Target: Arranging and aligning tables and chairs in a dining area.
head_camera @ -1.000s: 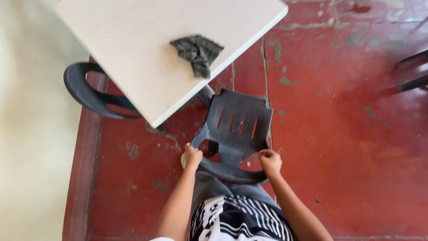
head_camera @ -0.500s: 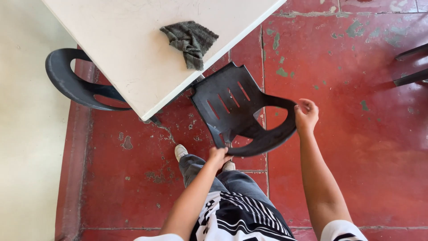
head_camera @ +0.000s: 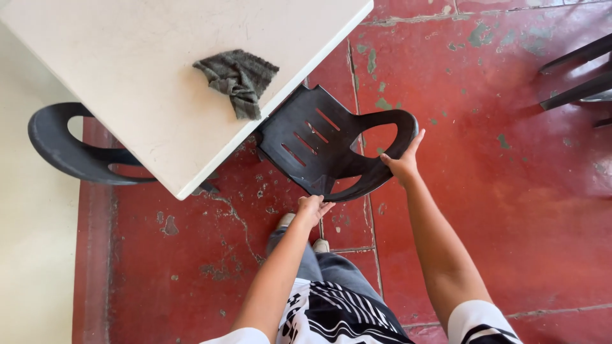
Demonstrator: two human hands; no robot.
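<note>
A black plastic chair [head_camera: 322, 150] stands turned at an angle, its seat partly tucked under the corner of a white table [head_camera: 127, 76]. My right hand [head_camera: 401, 164] grips the chair's curved backrest at its right side. My left hand [head_camera: 311, 207] holds the near lower edge of the backrest. A crumpled grey-green cloth [head_camera: 239, 78] lies on the table near its edge, just above the chair's seat.
A second black chair [head_camera: 70, 150] pokes out from under the table at the left. Dark chair legs [head_camera: 577, 76] show at the top right. The floor is worn red tile [head_camera: 510, 210], with a pale strip [head_camera: 32, 267] along the left.
The chair has swung toward the table, its seat now under the table corner. My right hand moved up and right with the backrest; my left hand stayed on the near edge.
</note>
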